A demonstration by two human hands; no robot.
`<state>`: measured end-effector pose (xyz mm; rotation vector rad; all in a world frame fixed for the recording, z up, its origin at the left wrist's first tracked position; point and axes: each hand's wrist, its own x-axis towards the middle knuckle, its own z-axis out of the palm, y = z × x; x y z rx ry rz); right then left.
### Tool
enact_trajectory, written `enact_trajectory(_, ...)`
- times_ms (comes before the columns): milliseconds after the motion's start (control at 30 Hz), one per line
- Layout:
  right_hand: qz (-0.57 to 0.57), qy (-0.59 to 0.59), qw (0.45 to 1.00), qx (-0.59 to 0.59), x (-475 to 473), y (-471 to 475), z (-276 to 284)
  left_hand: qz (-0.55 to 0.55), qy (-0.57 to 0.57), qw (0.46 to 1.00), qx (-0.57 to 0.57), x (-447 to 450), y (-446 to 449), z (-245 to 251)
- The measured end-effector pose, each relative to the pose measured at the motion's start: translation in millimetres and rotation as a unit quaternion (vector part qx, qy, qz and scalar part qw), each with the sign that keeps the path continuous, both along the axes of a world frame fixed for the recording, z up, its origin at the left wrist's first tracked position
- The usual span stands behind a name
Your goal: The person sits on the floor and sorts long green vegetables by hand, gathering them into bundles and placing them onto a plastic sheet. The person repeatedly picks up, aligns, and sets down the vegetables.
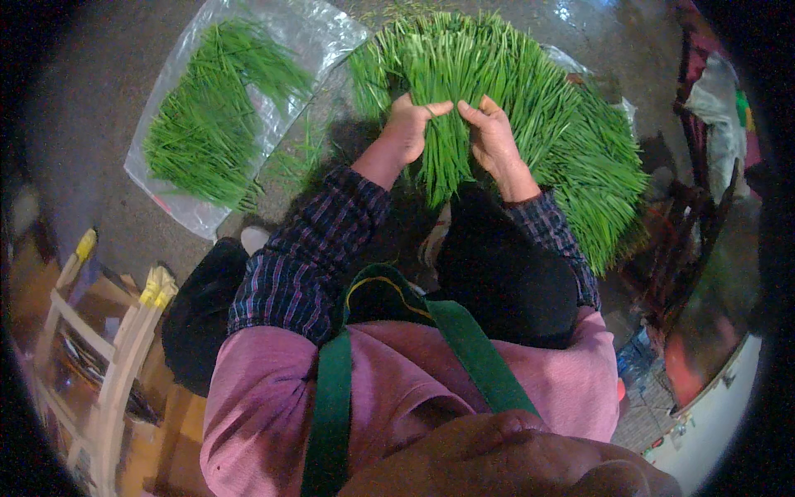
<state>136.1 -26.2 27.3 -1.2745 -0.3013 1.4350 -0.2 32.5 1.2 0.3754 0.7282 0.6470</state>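
Note:
A bunch of long, thin green stalks (442,149), which look like garlic chives, hangs between my two hands. My left hand (410,127) grips its left side, thumb laid across the front. On the right side, my right hand (495,133) holds the same bunch with its thumb and fingers; part of that grip is hidden by the leaves. The pale cut ends point away from me and the leaf tips towards me. Behind and to the right, a large fanned heap of the same stalks (559,118) lies on the floor, partly covered by the bunch.
At left, a clear plastic sheet or bag (292,133) carries a loose pile of green leaves (205,136). Loose blades lie scattered on the dark floor (93,118). A wooden frame (112,373) with yellow-wrapped ends stands at lower left. Cloths (714,118) are at far right.

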Motion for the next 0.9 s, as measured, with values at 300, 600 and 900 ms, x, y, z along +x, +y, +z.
enact_trajectory(300,0.066,-0.159,0.985,0.002,-19,0,8,0.037,-0.029,0.989,-0.143,16,-6,-15)
enact_trajectory(600,0.154,-0.209,0.958,-0.120,-18,5,13,0.042,-0.047,0.988,-0.144,13,-15,-23)
enact_trajectory(900,0.153,-0.232,0.956,-0.093,-2,3,-7,-0.071,0.137,0.971,0.180,1,-9,-19)
